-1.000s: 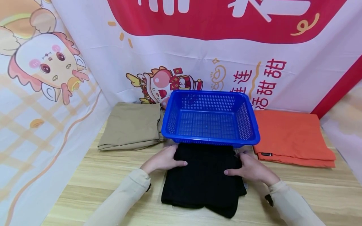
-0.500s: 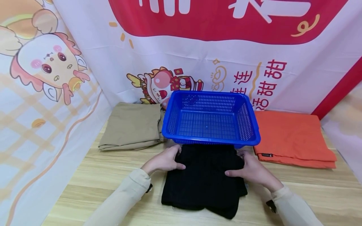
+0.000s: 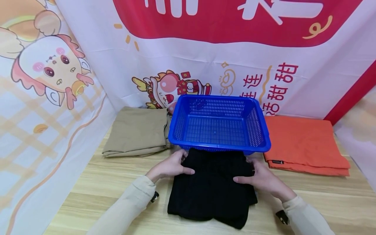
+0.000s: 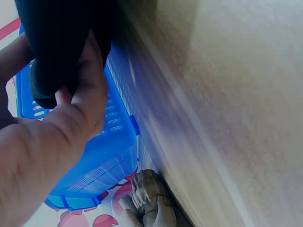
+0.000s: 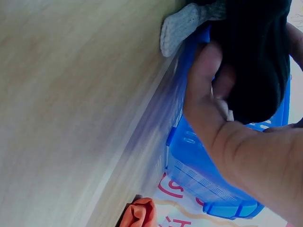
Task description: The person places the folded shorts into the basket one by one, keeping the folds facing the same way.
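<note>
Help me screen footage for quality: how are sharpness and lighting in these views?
Head view: bright, fairly even light, mostly sharp, but the folded black garment shows little fold detail; left wrist view: the wood-grain tabletop looks soft, with a bluish sheen beside the blue plastic basket; right wrist view: similarly soft tabletop, similar bluish sheen.

We see a pale wood-grain tabletop (image 3: 91,189) reaching a white cloth (image 3: 182,52) at the back, printed with a large red panel (image 3: 229,27), a cartoon dragon (image 3: 164,88) and red lettering (image 3: 279,93). To our left hangs a second cloth (image 3: 17,163) with peach checks and a cartoon animal (image 3: 53,63).
</note>
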The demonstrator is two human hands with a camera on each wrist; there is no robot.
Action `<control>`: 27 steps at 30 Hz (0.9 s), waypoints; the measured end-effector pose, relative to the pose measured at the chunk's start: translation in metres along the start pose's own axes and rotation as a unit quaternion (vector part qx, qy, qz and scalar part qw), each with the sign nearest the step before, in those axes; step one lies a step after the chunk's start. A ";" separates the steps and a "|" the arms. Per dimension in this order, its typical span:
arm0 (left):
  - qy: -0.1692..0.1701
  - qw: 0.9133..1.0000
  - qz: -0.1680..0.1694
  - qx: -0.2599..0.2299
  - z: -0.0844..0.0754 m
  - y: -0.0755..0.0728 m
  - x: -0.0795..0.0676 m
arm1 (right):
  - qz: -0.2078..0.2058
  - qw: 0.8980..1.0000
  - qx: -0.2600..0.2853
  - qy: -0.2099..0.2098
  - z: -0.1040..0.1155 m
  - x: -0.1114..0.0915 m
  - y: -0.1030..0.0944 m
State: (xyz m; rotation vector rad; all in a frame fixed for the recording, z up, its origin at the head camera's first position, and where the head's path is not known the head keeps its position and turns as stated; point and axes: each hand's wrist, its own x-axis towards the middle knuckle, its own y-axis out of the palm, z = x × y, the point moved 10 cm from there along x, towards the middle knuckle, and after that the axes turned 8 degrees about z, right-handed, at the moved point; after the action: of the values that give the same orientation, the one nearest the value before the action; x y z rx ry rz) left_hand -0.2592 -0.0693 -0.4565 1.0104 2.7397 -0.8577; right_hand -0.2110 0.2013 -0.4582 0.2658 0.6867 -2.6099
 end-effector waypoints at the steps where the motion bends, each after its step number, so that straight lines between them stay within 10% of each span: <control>1: -0.006 1.000 -0.002 -0.008 0.001 0.000 0.000 | 0.002 1.000 0.004 0.002 0.000 0.000 0.001; 16: -0.032 0.994 0.042 -0.094 0.012 0.005 -0.001 | 0.018 0.997 0.068 0.007 0.000 -0.003 0.004; 27: 0.060 0.983 0.155 -0.076 -0.015 0.016 -0.014 | 0.041 0.999 0.000 0.011 0.013 -0.020 0.005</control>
State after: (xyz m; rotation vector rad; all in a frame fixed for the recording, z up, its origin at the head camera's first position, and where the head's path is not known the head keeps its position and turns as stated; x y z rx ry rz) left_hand -0.2370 -0.0596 -0.4478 1.4466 2.5885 -0.5470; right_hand -0.1924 0.1979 -0.4436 0.3154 0.6692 -2.5333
